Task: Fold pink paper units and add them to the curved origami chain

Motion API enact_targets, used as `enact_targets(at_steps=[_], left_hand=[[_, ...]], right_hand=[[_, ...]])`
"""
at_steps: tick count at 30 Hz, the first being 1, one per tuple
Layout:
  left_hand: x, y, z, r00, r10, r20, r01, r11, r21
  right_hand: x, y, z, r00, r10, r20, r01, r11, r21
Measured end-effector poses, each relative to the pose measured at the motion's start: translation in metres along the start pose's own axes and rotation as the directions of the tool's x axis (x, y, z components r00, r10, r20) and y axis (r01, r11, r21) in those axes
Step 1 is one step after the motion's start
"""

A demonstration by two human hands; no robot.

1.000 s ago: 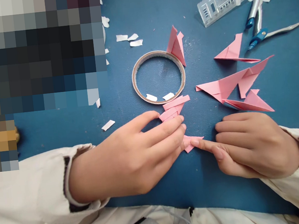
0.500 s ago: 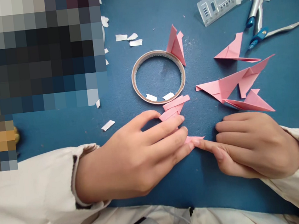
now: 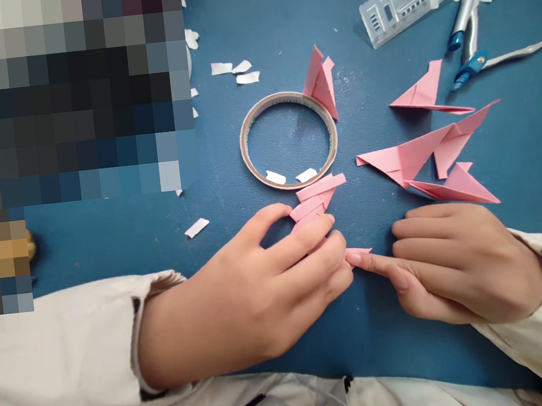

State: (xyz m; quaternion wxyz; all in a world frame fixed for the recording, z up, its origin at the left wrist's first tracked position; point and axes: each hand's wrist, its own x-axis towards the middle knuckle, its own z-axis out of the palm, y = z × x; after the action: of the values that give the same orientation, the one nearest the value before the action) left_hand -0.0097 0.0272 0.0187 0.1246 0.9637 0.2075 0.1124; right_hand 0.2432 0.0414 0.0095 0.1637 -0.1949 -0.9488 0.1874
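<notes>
Evidently, the left hand (image 3: pixel 260 288), thumb and fingers parted, covers folded pink paper (image 3: pixel 316 199); the right hand (image 3: pixel 471 263), curled narrow, index extended, touches pink paper alongside. Beyond the left: one round tape roll (image 3: pixel 248 160) encircling two white scraps (image 3: pixel 276 177).

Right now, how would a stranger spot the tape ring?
On the blue table, look just beyond the left hand. The tape ring lies there, wide, thin-rimmed and open. Its round rim sets it apart from the angular folded pink papers beside it.
</notes>
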Motion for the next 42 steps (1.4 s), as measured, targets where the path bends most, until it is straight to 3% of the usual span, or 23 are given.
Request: enact_targets(at_steps=[40, 42], left_hand=[[-0.0025, 0.003, 0.0007, 0.999, -0.04, 0.027, 0.04, 0.999, 0.027], [-0.0028, 0.0033, 0.0016, 0.999, -0.039, 0.02, 0.038, 0.999, 0.027]], right_hand=[[-0.0004, -0.0008, 0.0035, 0.998, 0.007, -0.058, -0.013, 0.995, -0.098], [-0.0008, 0.0005, 0.0023, 0.992, 0.061, -0.109, -0.072, 0.993, -0.097]])
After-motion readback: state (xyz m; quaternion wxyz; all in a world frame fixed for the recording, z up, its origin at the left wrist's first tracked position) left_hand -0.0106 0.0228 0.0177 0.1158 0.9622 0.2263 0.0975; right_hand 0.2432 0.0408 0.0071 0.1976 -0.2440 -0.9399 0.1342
